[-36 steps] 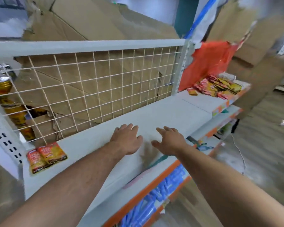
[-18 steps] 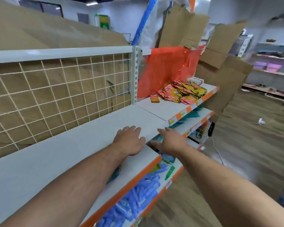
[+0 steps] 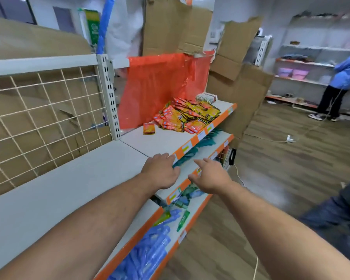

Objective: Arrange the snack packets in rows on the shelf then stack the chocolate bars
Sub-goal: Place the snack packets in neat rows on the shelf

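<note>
Since half a second back, both hands are carried further along the shelf (image 3: 156,141), and the heap of snack packets (image 3: 187,116) is brought a good bit closer. Nothing is held yet. The left hand (image 3: 160,171) is spread palm-down over the shelf's orange front edge. The right hand (image 3: 210,175) is stretched out just beside it, past the edge, fingers loose and empty. Whether the left palm is actually touching the board can't be told.

The packets are found ahead of both hands, well apart from them, dumped in a messy overlapping heap. One stray packet (image 3: 149,129) is left lying nearer the left hand. A small white-and-red box (image 3: 206,97) is seen beyond the heap. Maybe that's the chocolate, but it can't be confirmed.

For the reach, the top packets are probably best taken a few at a time rather than scooped all at once, since flat glossy sachets are likely to slide over each other. The painted board looks smooth and hard, so rows can likely be squared up by sliding. A crinkly orange plastic sheet (image 3: 162,85) is hung behind the heap.
</note>
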Tool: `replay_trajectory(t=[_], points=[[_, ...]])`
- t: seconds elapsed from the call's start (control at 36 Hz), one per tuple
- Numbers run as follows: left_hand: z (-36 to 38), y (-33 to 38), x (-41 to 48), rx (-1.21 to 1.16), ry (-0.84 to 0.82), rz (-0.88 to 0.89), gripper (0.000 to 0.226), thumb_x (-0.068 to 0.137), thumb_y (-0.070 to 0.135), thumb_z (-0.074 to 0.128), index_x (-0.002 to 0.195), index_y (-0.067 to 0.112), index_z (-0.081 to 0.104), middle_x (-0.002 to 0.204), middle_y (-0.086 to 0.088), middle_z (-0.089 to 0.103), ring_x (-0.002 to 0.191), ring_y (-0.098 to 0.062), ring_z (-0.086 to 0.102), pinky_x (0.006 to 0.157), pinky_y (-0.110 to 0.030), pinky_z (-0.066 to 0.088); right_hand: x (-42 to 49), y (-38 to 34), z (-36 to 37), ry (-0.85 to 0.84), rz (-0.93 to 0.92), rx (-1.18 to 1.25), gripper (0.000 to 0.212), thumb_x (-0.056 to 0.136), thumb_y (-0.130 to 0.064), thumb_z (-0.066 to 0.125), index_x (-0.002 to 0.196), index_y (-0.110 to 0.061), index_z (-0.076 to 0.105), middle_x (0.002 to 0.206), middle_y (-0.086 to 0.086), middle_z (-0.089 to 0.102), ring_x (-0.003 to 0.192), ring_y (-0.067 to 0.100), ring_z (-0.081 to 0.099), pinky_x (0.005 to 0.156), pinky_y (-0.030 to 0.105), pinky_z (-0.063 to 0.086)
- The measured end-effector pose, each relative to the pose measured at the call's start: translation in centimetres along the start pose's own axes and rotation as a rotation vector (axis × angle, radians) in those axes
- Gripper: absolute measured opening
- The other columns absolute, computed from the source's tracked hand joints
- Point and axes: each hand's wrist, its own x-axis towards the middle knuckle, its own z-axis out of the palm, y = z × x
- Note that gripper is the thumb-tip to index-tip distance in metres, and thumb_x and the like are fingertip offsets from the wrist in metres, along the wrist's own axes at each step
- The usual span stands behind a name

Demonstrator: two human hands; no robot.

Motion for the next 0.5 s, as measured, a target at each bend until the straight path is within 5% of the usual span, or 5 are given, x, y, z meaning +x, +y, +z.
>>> replay_trajectory(t=[0.5], points=[[0.6,-0.3,24.5,-0.025,-0.013,0.106,0.06,0.099,0.048,0.033,0.15,0.016,0.034,0.151,-0.009,0.041,0.136,-0.032,0.037,0.11,-0.047,0.034,21.7,8.3,-3.6,0.038,0.057,-0.031,0.072,0.094,-0.056,0.053,0.155,-0.024,0.031,0.159,0.008,0.031,0.145,0.031,0.031,0.114,0.049,0.034]])
